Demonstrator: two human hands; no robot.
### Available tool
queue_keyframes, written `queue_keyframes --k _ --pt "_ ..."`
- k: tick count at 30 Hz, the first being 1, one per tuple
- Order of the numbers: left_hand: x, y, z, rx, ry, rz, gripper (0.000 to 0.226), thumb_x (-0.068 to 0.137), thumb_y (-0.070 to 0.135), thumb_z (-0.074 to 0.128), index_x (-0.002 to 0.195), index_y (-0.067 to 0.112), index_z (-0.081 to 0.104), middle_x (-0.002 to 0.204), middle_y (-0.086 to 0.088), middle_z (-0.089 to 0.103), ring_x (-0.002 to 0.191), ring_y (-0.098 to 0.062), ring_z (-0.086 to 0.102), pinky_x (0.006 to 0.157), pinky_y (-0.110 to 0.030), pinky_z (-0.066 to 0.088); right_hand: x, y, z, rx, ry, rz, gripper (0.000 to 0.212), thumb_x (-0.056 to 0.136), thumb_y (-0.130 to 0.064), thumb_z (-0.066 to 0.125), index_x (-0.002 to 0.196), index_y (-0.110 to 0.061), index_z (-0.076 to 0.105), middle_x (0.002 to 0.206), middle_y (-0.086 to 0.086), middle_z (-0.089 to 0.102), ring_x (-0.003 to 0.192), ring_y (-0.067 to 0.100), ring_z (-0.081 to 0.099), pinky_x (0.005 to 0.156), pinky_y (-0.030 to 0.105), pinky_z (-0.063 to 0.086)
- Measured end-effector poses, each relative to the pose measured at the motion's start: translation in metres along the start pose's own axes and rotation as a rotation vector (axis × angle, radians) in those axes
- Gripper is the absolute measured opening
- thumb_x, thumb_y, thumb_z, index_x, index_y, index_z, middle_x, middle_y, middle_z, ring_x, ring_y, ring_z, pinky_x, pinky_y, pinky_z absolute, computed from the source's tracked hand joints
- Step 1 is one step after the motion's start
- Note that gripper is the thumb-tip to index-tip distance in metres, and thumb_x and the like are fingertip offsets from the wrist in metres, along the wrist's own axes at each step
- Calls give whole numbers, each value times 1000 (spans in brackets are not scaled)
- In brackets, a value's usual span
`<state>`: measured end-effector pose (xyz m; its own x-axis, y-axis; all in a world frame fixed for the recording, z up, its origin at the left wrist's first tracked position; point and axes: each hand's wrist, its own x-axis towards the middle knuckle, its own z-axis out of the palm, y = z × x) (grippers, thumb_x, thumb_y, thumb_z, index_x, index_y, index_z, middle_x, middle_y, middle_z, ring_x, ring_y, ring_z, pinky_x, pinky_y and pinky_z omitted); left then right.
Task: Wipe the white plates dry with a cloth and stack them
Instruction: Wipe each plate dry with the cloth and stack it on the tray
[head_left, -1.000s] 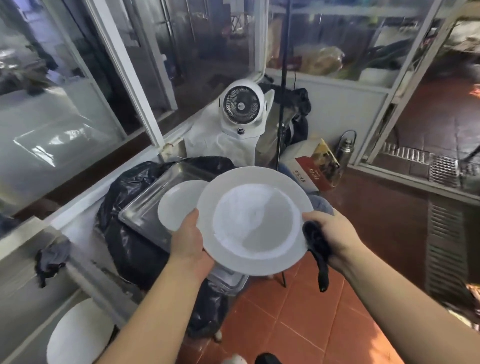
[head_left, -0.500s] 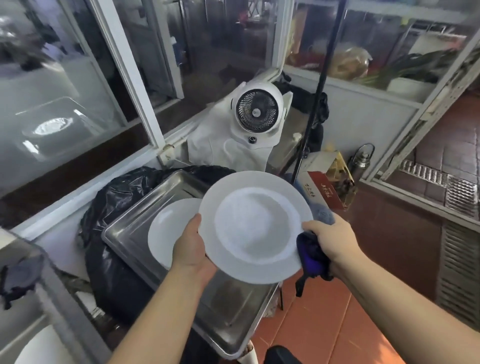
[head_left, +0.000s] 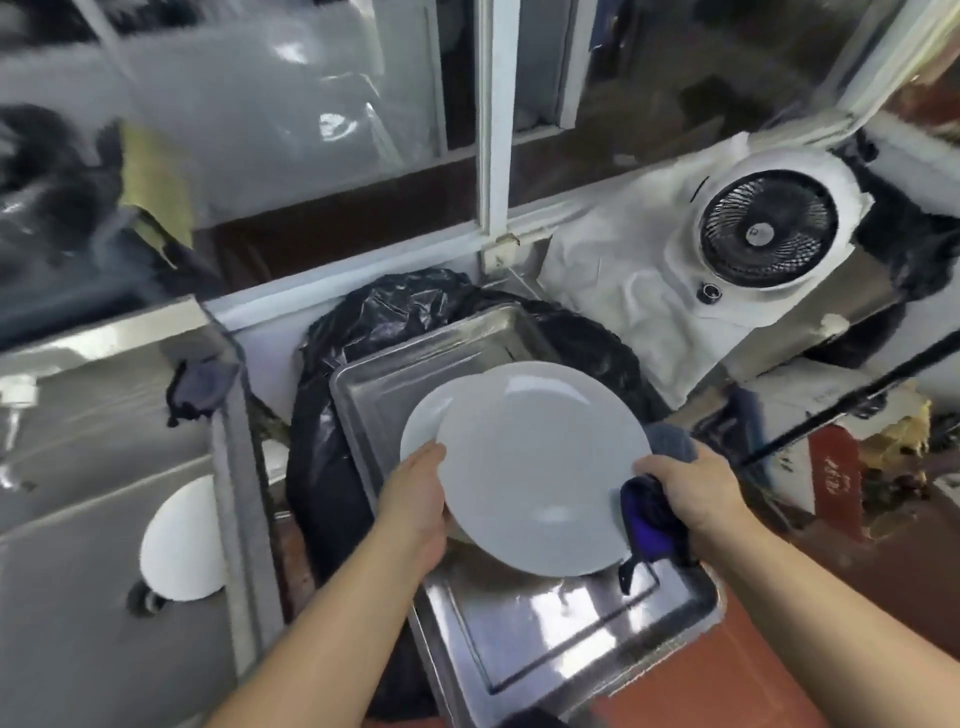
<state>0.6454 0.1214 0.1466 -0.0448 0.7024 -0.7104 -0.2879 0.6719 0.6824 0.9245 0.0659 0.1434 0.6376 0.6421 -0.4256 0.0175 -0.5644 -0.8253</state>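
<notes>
Head view: left hand (head_left: 415, 499) grip holds the left rim of a white plate (head_left: 540, 467), thumb on top; right hand (head_left: 691, 488) grip clenched round a blue cloth (head_left: 649, 514) bunched against the plate's right rim. Plate held tilted between both grips, above a steel tray (head_left: 545, 639) resting on a black bag (head_left: 353, 338). Second white plate (head_left: 423, 421) in the tray just beyond the left grip, partly hidden. Third white plate (head_left: 182, 545) far left of the left grip. White fan (head_left: 769, 228) beyond the right grip
</notes>
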Motion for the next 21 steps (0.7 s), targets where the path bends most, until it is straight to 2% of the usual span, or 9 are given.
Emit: queue_keyframes --k 3,6,9,11,16,18,20,21 --pt "19 0 -7 67 80 46 23 102 14 62 119 17 77 103 -3 83 94 -23 80 78 -33 60 31 0 26 -80 -102 -30 14 74 -8 82 80 -13 71 62 -10 70 58 9 63 46 20 48" --pt "33 -1 -12 172 137 103 31 100 7 60 126 15 76 110 -4 82 105 -26 78 92 -42 62 56 2 48 -148 -183 -54 16 74 -8 81 84 -16 71 77 -2 74 71 19 66 60 31 52" --pt "45 -3 -17 249 205 129 31 100 2 61 124 14 76 109 -4 82 106 -24 77 102 -50 59 79 4 66 -232 -254 -79 15 76 -13 79 85 -19 69 81 -3 74 76 20 67 67 37 53" --pt "52 -5 -21 309 239 124 30 98 6 64 123 16 76 110 -1 82 106 -23 77 101 -50 60 90 6 76 -291 -299 -89 15 76 -17 77 87 -18 67 81 -1 73 75 21 66 69 39 54" --pt "68 -14 -24 459 352 157 29 97 16 69 123 27 75 113 8 78 107 -17 73 98 -46 61 108 11 91 -368 -328 -102 15 74 -19 73 85 -16 64 79 4 71 72 24 65 60 35 49" --pt "74 -18 -25 513 385 155 24 96 17 69 111 35 77 106 13 78 103 -14 72 91 -40 62 112 12 94 -400 -330 -124 15 73 -19 72 82 -14 62 77 6 69 71 25 63 60 36 48" --pt "79 -22 -26 551 395 155 27 95 17 66 97 41 78 96 20 77 96 -11 71 79 -31 59 114 11 96 -437 -324 -152 14 74 -18 72 79 -16 59 75 4 68 69 24 62 56 34 45" --pt "80 -23 -25 563 405 156 27 95 17 66 97 41 80 90 25 75 93 -8 70 72 -26 55 115 10 98 -457 -321 -163 14 75 -18 72 79 -18 58 75 2 67 69 23 62 55 33 42"
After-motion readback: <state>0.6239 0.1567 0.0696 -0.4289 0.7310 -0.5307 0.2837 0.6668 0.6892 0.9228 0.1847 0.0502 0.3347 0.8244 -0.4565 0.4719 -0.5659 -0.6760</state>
